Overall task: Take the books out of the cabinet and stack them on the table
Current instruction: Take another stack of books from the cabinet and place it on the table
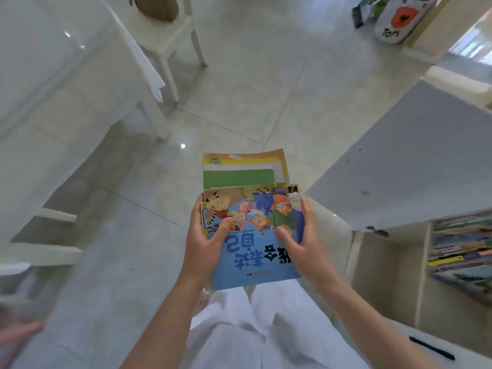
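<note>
Left hand [203, 245] and right hand [306, 243] are gripping a loose, fanned bundle of books [253, 209] over the floor, between table [53, 75] and cabinet [415, 155]; risk: thin lower books sliding out forward.

1. A home, likely a dining or living area: glossy pale floor tiles [239, 83], a white worktop [48, 65] and a white chair [170, 35].
2. A toy bin [396, 20] and an open cabinet [399, 161] with children's books [463, 251].
</note>
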`<state>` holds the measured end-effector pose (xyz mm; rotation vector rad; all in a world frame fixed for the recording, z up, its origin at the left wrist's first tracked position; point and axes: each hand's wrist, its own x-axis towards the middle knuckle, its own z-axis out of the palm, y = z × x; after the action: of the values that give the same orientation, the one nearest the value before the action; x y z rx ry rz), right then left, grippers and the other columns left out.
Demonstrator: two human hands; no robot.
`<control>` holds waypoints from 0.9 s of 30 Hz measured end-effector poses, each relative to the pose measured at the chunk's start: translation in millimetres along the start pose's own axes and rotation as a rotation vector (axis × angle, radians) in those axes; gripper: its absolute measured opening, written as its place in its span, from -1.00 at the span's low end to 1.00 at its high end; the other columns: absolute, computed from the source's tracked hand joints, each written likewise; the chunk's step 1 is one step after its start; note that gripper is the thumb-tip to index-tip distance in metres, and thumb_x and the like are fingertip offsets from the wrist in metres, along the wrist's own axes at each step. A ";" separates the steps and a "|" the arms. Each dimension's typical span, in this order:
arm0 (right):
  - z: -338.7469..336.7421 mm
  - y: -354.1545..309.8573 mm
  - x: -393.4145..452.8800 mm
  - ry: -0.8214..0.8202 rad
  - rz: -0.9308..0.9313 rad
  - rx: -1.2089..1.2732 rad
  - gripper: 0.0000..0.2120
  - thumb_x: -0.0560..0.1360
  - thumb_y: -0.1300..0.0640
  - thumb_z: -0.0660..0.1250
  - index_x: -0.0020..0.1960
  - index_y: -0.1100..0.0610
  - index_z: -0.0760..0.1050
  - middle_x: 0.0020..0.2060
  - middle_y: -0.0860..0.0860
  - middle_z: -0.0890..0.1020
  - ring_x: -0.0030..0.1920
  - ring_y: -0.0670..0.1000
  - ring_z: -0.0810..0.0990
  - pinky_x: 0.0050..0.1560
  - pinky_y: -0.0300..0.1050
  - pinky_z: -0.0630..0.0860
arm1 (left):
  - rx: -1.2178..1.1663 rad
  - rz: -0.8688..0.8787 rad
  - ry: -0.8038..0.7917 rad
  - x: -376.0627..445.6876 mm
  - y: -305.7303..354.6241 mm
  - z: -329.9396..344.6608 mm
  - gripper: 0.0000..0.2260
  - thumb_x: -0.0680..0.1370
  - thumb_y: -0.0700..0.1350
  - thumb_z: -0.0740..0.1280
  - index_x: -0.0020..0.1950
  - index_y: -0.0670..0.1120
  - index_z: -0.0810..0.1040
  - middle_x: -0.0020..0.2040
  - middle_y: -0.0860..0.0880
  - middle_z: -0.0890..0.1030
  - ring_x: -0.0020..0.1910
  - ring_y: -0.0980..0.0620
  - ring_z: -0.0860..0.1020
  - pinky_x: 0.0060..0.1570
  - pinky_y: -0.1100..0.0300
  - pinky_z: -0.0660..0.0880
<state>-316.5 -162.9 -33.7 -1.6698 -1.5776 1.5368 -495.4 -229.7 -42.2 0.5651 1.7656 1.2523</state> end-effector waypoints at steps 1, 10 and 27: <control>17.5 -6.6 -3.2 -0.020 -0.002 -0.021 -0.33 0.55 0.08 0.33 0.48 -0.24 0.01 0.03 -0.30 0.54 -0.16 -0.20 0.64 -0.17 -0.21 0.60 | -0.006 -0.005 0.023 -1.8 -4.4 -19.3 -0.42 0.53 -0.03 0.39 0.47 0.15 0.22 0.17 0.00 0.59 0.02 0.04 0.66 -0.12 0.11 0.65; 168.3 -49.0 -23.5 -0.254 -0.070 -0.139 -0.35 0.52 0.09 0.36 0.51 -0.08 0.13 0.11 -0.20 0.58 -0.12 -0.36 0.57 -0.26 -0.44 0.48 | -0.046 -0.021 0.293 -23.7 -37.3 -180.7 -0.43 0.50 0.05 0.42 0.44 0.17 0.25 0.19 0.11 0.59 0.10 0.11 0.62 0.11 -0.08 0.58; 364.3 -179.3 89.2 -0.700 -0.299 -0.342 -0.50 0.52 0.14 0.34 0.39 -0.07 0.25 0.12 -0.12 0.65 -0.03 -0.09 0.68 -0.04 0.01 0.63 | -0.278 -0.026 0.771 66.2 -19.4 -331.8 -0.47 0.50 -0.03 0.44 0.41 0.11 0.33 0.14 0.05 0.64 0.10 0.05 0.64 0.15 -0.14 0.54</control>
<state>-732.0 -173.2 -44.3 -0.9880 -2.4253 1.8703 -808.9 -358.1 -49.0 -0.1367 2.1281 1.8086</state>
